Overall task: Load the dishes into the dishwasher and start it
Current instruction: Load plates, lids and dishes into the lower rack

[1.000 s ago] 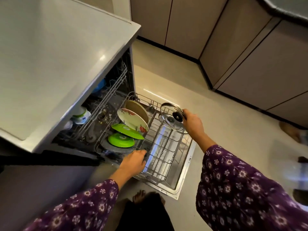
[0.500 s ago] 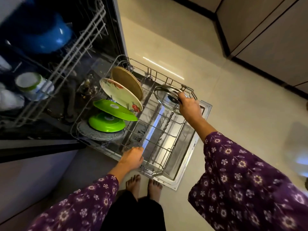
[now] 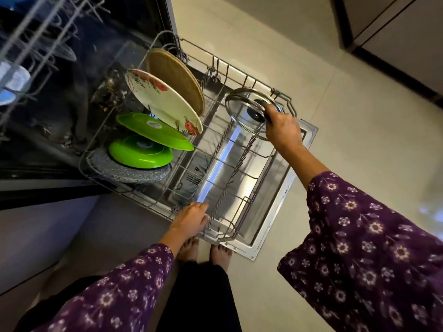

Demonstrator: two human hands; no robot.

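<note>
**Lid** (image 3: 241, 107): glass, metal rim, dark knob. Held tilted on edge over the rack's far right corner. Whether its rim touches the wires cannot be told.

**Right hand** (image 3: 282, 130): fingers closed round the lid's knob, above the rack's right side.

**Rack** (image 3: 239, 168): lower wire basket, drawn out over the open door (image 3: 275, 212). Its right half holds only bare tines.

**Left hand** (image 3: 191, 220): on the rack's near rim, fingers curled over the wire.

**Tan plate** (image 3: 177, 77): standing on edge at the rack's far left, rearmost of the row.

**Floral plate** (image 3: 163, 101): white with red flowers, leaning just in front of the tan plate.

**Upper green plate** (image 3: 155, 130): tilted, next toward the rack's near side, its rim overlapping the floral plate's lower edge.

**Lower green plate** (image 3: 141, 152): partly under the upper green plate.

**Grey plate** (image 3: 129, 171): speckled, nearest the rack's near left corner, behind the lower green plate.

**Upper rack** (image 3: 36, 32): left of and above the rack, blurred, with a pale cup-like shape inside.

**Feet** (image 3: 220, 252): bare, on the floor (image 3: 263, 56) just before the rack's near edge.

**Sleeves** (image 3: 359, 236): purple, flowered.

**Cabinets** (image 3: 395, 32): beyond the rack, to the far right.
</note>
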